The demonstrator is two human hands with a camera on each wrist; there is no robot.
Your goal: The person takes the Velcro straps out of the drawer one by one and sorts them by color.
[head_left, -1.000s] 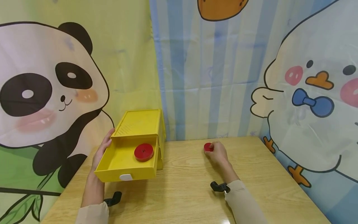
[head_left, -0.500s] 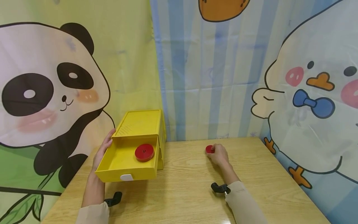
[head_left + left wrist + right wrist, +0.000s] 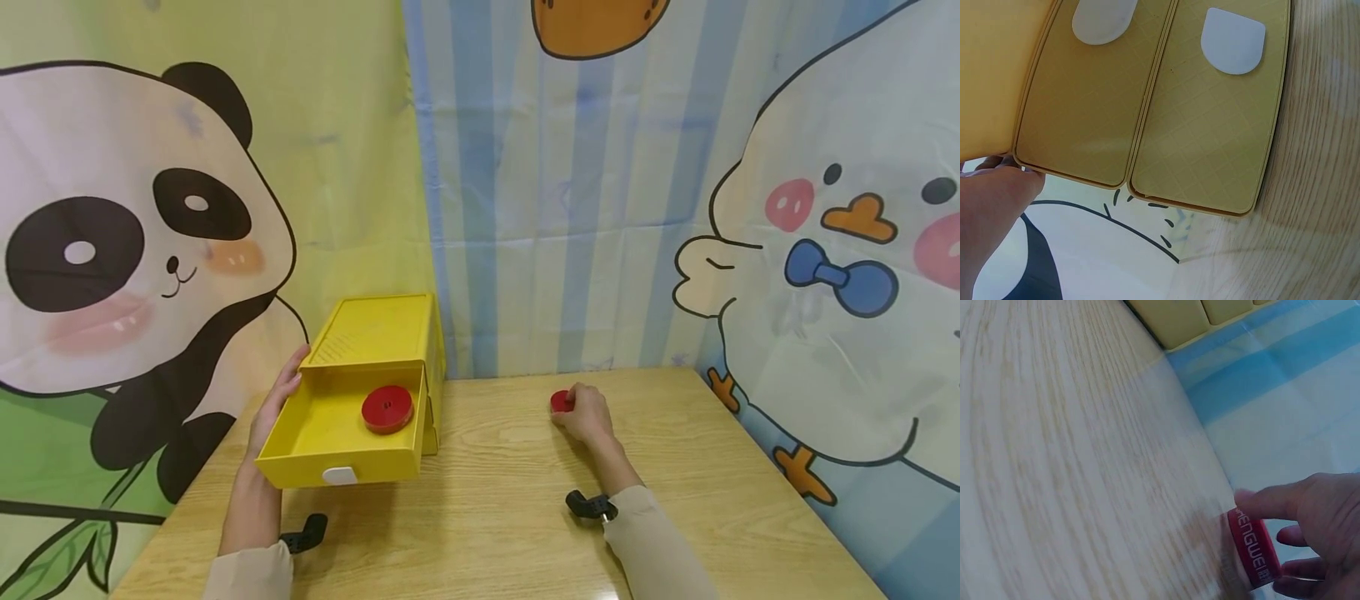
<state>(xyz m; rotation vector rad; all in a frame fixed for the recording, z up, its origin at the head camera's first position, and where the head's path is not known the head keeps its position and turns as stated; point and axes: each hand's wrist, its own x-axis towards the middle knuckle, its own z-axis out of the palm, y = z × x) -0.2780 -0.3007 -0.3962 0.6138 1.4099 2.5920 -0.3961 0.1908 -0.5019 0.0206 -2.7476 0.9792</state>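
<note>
A yellow drawer box (image 3: 375, 329) stands left of centre, its top drawer (image 3: 315, 417) pulled out. Inside that drawer, toward the right wall, lies a larger red disc (image 3: 387, 408) with a small centre hole. My left hand (image 3: 272, 412) rests against the left side of the box, fingers extended along it; part of the hand is hidden by the drawer. On the table at the back, my right hand (image 3: 587, 414) holds a smaller red disc (image 3: 561, 402) between thumb and fingers. White lettering runs along that disc's rim (image 3: 1252, 547) in the right wrist view.
The wooden table (image 3: 495, 500) reaches back to a striped curtain (image 3: 525, 250). In the left wrist view, two lower drawer fronts (image 3: 1204, 137) with white tabs are closed. Black camera mounts (image 3: 591, 504) sit on both wrists.
Over the last second the whole head view has shifted slightly. Both hands and both red discs keep almost the same places.
</note>
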